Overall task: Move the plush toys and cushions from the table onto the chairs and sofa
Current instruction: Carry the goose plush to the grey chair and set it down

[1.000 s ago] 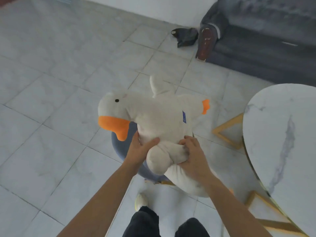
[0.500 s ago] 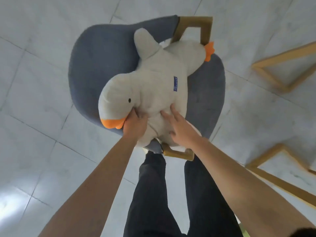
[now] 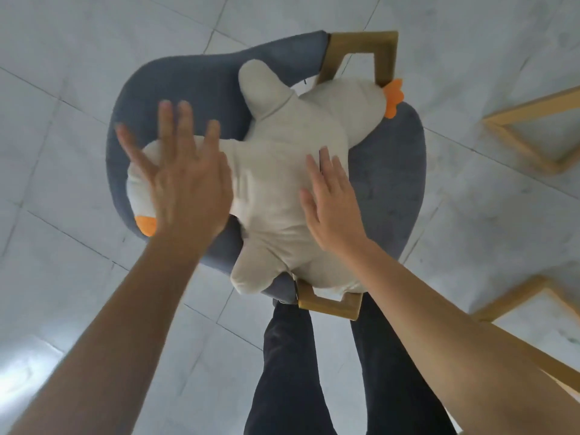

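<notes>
- Fingers first: the left hand's fingers [image 3: 183,127] are all five straight and fanned wide apart, gripping nothing, and blurred.
- The left hand [image 3: 185,186] itself sits palm-down over the toy's head. I cannot tell whether the palm touches the plush.
- The right hand's fingers [image 3: 326,166] are straight and close together, lying flat on the toy's body.
- The right hand [image 3: 332,211] is palm-down on the plush, with nothing pinched or curled round.
- One plush goose [image 3: 282,189], white, is sprawled across the seat with its head to the left.
- One orange beak [image 3: 146,225] peeks out below the left hand, and one orange foot [image 3: 394,100] sticks out at the far right.
- One wing [image 3: 262,86] points up toward the backrest.
- One grey chair [image 3: 201,98] carries the goose. It shows two pieces of wooden frame [image 3: 384,54], one at the far side and one at the near edge.
- Two legs [image 3: 288,372] in dark trousers stand just beside the chair's near edge.
- The tiled floor [image 3: 62,58] is pale all round.
- Two more wooden frames [image 3: 533,130] lie off to the right, apart from the chair.
</notes>
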### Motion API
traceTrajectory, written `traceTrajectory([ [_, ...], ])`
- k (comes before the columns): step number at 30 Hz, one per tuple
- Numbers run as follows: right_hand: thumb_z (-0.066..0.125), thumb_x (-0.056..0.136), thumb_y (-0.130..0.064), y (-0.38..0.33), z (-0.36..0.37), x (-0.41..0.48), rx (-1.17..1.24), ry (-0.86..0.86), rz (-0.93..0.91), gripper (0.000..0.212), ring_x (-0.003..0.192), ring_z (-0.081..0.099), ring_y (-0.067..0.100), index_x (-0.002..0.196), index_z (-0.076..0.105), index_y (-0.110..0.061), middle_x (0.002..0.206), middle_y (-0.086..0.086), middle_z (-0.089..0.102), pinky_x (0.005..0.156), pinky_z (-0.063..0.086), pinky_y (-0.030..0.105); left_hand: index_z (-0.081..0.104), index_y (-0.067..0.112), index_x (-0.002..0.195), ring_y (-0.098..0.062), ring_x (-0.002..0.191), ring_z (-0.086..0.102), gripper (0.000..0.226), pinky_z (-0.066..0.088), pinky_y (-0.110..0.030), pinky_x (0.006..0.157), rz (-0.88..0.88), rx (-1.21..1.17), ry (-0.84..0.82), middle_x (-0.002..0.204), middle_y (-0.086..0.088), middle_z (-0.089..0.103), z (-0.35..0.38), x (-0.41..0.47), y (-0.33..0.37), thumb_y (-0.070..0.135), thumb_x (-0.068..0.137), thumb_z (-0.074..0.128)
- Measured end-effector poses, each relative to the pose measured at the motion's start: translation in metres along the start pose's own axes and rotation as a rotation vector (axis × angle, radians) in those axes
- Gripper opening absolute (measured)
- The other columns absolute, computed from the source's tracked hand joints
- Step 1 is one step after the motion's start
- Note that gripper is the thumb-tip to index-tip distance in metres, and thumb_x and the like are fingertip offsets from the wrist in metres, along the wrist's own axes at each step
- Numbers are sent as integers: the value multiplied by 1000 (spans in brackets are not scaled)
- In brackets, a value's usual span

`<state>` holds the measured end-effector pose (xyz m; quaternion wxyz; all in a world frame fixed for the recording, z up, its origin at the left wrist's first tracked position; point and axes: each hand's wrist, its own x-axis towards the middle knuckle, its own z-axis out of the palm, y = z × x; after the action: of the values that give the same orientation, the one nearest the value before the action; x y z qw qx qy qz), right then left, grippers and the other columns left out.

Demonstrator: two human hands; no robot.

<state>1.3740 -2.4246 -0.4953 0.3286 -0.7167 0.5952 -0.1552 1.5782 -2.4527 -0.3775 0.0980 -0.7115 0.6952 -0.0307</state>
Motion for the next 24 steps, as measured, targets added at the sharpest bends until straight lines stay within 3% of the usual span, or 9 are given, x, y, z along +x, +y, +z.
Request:
traceTrajectory([
  [4, 37, 102, -59, -41, 31, 44, -58, 52, -180, 74, 156, 13, 43, 161, 31, -13, 168, 22, 18, 126, 15, 56, 51, 10, 145, -40, 151, 29, 48, 14, -70, 119, -52, 66, -63, 156, -23, 45, 11, 5, -29, 34, 110, 29],
  [7, 40, 98, -67, -13, 46, 48, -153, 13, -286, 80, 157, 14, 41, 161, 31, -18, 168, 22, 19, 125, 15, 56, 52, 14, 145, -39, 151, 31, 45, 13, -67, 119, -33, 87, -33, 153, -20, 49, 26, 3, -31, 33, 113, 27],
  [9, 30, 96, -76, 32, 43, 39, -184, -80, -122, 85, 159, 4, 37, 164, 18, -27, 172, 17, 7, 126, 9, 56, 50, 14, 145, -38, 152, 29, 43, 12, -68, 120, -29, 109, -15, 153, -19, 48, 32, 4, -34, 31, 113, 27],
  [12, 3, 86, -88, 107, 29, 5, -227, -317, 341, 94, 159, -9, 32, 164, 0, -35, 173, 9, -6, 127, 3, 57, 48, 13, 146, -38, 153, 25, 40, 10, -70, 119, -53, 101, -18, 156, -20, 45, 32, 5, -31, 21, 110, 32],
  [15, -9, 83, -86, 144, 18, -38, -238, -396, 462, 101, 158, -8, 35, 165, 3, -27, 172, 12, -10, 126, 10, 59, 48, 15, 147, -39, 155, 19, 47, 7, -73, 118, -66, 46, 65, 162, -22, 33, 26, 5, -13, 8, 101, 40],
  [18, 13, 90, -85, 121, 20, -65, -54, -233, 417, 99, 159, -11, 27, 164, -5, -22, 172, 8, -15, 128, 8, 53, 54, 15, 146, -45, 151, 27, 63, 14, -70, 118, 123, -32, 298, 159, -28, 35, 25, -3, 30, -12, 89, 46],
  [19, 24, 90, -83, 103, 26, -71, 17, -201, 381, 103, 159, -15, 26, 164, -10, -20, 171, 7, -19, 129, 5, 49, 54, 13, 146, -46, 150, 28, 65, 16, -68, 120, 210, -99, 296, 159, -29, 35, 29, -11, 46, -13, 87, 47],
  [21, 42, 86, -82, 69, 45, -79, 96, -200, 251, 115, 158, -18, 28, 161, -16, -16, 169, 14, -22, 128, 3, 50, 49, 11, 150, -46, 152, 23, 57, 17, -64, 121, 324, -200, 104, 162, -30, 28, 47, -39, 71, 0, 94, 50],
  [24, 50, 82, -85, 61, 77, -90, 30, -230, 41, 121, 158, -9, 39, 161, -5, -11, 169, 26, -9, 124, 14, 63, 38, 13, 156, -44, 155, 17, 57, 19, -66, 120, 353, -99, -137, 165, -29, 20, 91, -87, 68, 33, 104, 49],
])
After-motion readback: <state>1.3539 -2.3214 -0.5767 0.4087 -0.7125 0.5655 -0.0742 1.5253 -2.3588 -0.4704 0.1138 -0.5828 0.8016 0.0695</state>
